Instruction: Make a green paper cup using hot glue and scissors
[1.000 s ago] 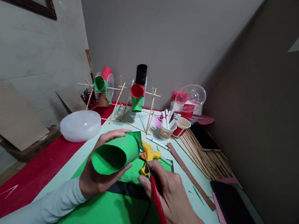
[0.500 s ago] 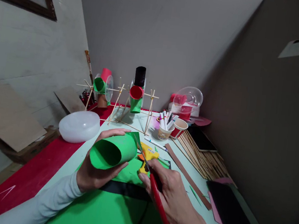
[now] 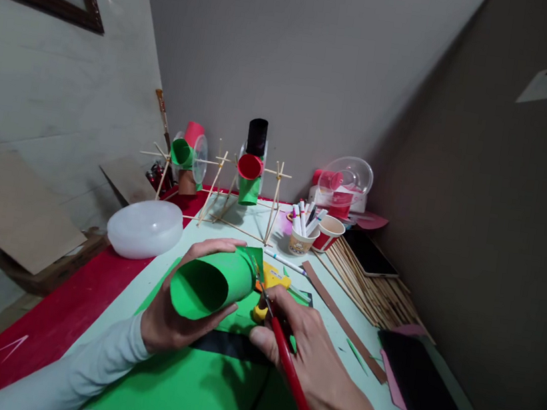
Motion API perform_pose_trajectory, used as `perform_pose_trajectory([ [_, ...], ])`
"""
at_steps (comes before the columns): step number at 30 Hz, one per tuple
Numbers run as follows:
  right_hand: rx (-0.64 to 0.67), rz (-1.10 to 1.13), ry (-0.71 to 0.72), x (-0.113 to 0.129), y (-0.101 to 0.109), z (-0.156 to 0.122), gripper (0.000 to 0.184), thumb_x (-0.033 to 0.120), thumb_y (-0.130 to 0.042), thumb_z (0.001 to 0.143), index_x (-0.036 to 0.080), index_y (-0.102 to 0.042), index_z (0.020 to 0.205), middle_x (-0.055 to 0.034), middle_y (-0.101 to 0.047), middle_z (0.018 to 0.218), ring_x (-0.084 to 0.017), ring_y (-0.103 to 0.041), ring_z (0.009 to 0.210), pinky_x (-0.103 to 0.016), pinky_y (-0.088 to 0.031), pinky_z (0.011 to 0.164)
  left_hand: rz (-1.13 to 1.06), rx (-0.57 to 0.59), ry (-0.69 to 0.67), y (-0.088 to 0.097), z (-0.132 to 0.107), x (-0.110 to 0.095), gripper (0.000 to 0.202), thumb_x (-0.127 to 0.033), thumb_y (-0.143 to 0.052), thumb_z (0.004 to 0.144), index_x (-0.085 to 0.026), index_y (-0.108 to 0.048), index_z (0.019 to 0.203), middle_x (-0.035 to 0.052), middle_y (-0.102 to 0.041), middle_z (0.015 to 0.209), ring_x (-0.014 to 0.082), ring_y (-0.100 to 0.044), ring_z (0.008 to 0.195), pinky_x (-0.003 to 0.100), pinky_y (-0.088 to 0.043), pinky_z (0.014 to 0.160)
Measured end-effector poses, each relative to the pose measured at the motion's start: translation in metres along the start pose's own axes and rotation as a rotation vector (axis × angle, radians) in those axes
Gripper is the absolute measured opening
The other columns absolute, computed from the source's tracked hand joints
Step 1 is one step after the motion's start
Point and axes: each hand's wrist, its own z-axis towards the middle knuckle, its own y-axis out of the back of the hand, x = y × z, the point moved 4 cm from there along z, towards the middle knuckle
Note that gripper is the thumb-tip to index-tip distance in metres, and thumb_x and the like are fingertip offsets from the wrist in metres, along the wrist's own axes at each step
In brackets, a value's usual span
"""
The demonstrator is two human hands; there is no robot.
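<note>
My left hand (image 3: 178,317) is wrapped round a green paper tube (image 3: 238,280), its open end turned toward me. A flap of green paper sticks out at the tube's far right end. In my right hand (image 3: 308,344) is a pair of scissors (image 3: 289,372) with red handles, the blades reaching up to that flap. Behind the blades, a yellow glue gun (image 3: 274,278) lies on the table, partly hidden by my hand. Green paper (image 3: 164,385) and a black strip (image 3: 229,345) lie under my hands.
Two stick frames carry coloured paper tubes, one with a black tube (image 3: 257,137) on top. A translucent bowl (image 3: 145,228) stands at the left. Rightward are a cup of markers (image 3: 303,241), a red paper cup (image 3: 329,234), wooden sticks (image 3: 368,285), a brown strip (image 3: 343,322) and a black panel (image 3: 438,408).
The green tube and my left hand have shifted slightly right. The scissor blades are now closer in on the flap's edge.
</note>
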Motion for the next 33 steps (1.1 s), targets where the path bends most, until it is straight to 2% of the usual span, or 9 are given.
perform_pose_trajectory([
  [5,-0.002,0.037,-0.009,0.0007,-0.0002,0.0022,0.030,0.050,-0.055,0.093,0.025,-0.043,0.086,0.0065,-0.041,0.065,-0.015,-0.037,0.059,-0.025,-0.027,0.054,-0.014,0.010,-0.002,-0.0030,-0.0029,0.0026,0.066,-0.016,-0.077,0.076,-0.026,-0.045,0.133,0.0099,-0.051,0.139,0.0295,-0.049,0.131,0.047,-0.040,0.113],
  [14,-0.037,0.038,0.000,-0.0002,-0.0010,0.0023,0.032,0.050,-0.057,0.093,0.024,-0.042,0.082,0.0069,-0.039,0.065,-0.014,-0.034,0.059,-0.024,-0.025,0.055,-0.024,0.025,-0.001,-0.0027,-0.0017,0.0016,0.064,-0.013,-0.075,0.076,-0.024,-0.045,0.132,0.0103,-0.051,0.140,0.0280,-0.049,0.132,0.044,-0.039,0.113],
  [26,-0.036,0.015,0.038,0.0015,-0.0011,0.0019,0.030,0.043,-0.055,0.096,0.025,-0.038,0.079,0.0088,-0.042,0.058,-0.012,-0.032,0.054,-0.023,-0.027,0.053,-0.052,0.036,-0.018,-0.0013,-0.0012,0.0022,0.064,-0.012,-0.076,0.075,-0.025,-0.047,0.131,0.0105,-0.053,0.139,0.0288,-0.050,0.131,0.044,-0.040,0.111],
  [33,-0.031,0.004,0.045,0.0046,0.0015,0.0016,0.028,0.040,-0.052,0.098,0.025,-0.037,0.079,0.0085,-0.043,0.058,-0.013,-0.031,0.051,-0.024,-0.026,0.052,-0.061,0.067,-0.023,0.0025,0.0028,0.0021,0.062,-0.014,-0.076,0.076,-0.025,-0.048,0.130,0.0119,-0.052,0.138,0.0312,-0.050,0.130,0.048,-0.042,0.108],
])
